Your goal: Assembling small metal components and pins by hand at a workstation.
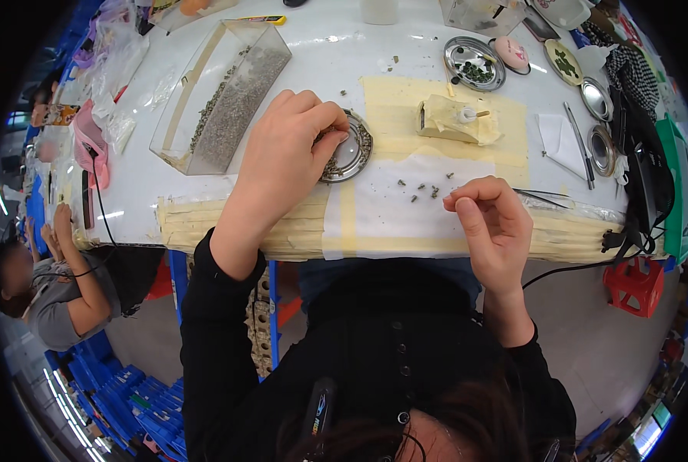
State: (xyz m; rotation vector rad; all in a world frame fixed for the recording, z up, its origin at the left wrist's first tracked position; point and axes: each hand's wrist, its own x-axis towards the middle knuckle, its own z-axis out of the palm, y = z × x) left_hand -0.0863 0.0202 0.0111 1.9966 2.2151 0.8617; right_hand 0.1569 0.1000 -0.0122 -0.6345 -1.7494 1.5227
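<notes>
My left hand (290, 146) reaches over a round metal dish (353, 168) that holds small dark metal pieces along its rim. Its thumb and forefinger are pinched together at the dish's left side; whatever is between them is too small to name. Several small screw-like pieces (422, 187) lie scattered on a white cloth (390, 223) in front of me. Just right of these pieces, my right hand (498, 227) hovers with curled fingers, thumb and forefinger tips close together. Anything between those tips cannot be made out. Thin dark tweezers (544, 198) lie beyond this hand.
A clear bin (232, 100) of small parts stands left. A tape-covered block (455, 122) sits ahead. Farther right are a dish of green pieces (475, 65), a pink rounded object (511, 54), a pen (579, 142) and metal lids (602, 150). Another person (70, 296) works at left.
</notes>
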